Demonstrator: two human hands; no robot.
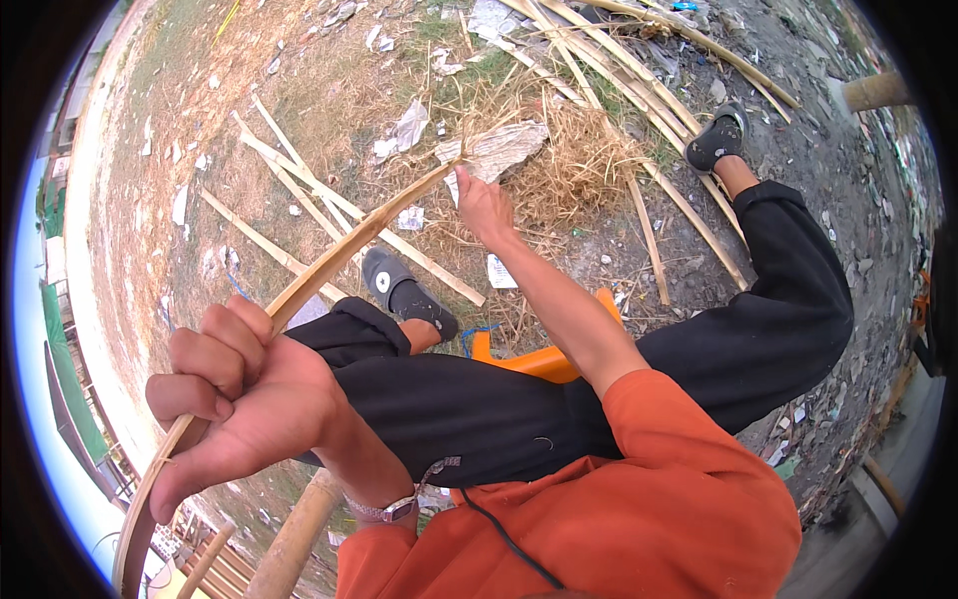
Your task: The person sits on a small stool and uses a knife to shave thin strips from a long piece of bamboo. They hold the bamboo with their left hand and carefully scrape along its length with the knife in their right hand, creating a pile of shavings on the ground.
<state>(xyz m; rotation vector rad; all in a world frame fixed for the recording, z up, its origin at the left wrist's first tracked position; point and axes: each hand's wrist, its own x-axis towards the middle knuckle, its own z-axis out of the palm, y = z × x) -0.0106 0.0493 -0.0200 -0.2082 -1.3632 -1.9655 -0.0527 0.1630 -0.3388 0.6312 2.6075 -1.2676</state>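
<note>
Bamboo strip (299, 290) runs thru left hand (239, 399) fist; right hand (484, 205) fingertips pinch far end.

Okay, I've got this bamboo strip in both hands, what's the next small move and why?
Probably slide the right hand back along the bamboo strip toward the left hand. The strip already bows between them, the left fist grips it firmly, and the right holds only its far tip.
</note>
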